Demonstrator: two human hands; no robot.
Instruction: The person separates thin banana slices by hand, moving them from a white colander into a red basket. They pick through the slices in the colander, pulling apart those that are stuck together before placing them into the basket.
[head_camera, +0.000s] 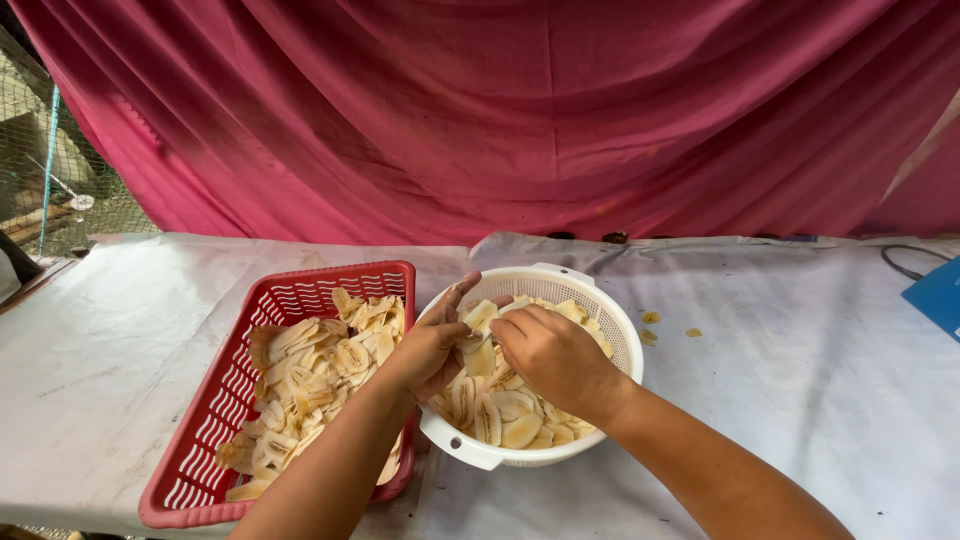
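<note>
A round white colander (610, 322) sits on the table, about half full of pale, thin banana slices (505, 410), cut lengthwise and lying loosely heaped. One slice (480, 357), cream with a darker seed line, is held above the heap between the fingers of the left hand (430, 350) and the right hand (550, 355). It stands roughly upright. Both hands meet over the colander's middle, the fingers pinched together on the slice.

Our left hand (432, 345) and right hand (548, 358) pinching one banana slice (480, 352) between fingertips, white colander (612, 325) beneath our fingers, red basket (232, 395) left of them
</note>
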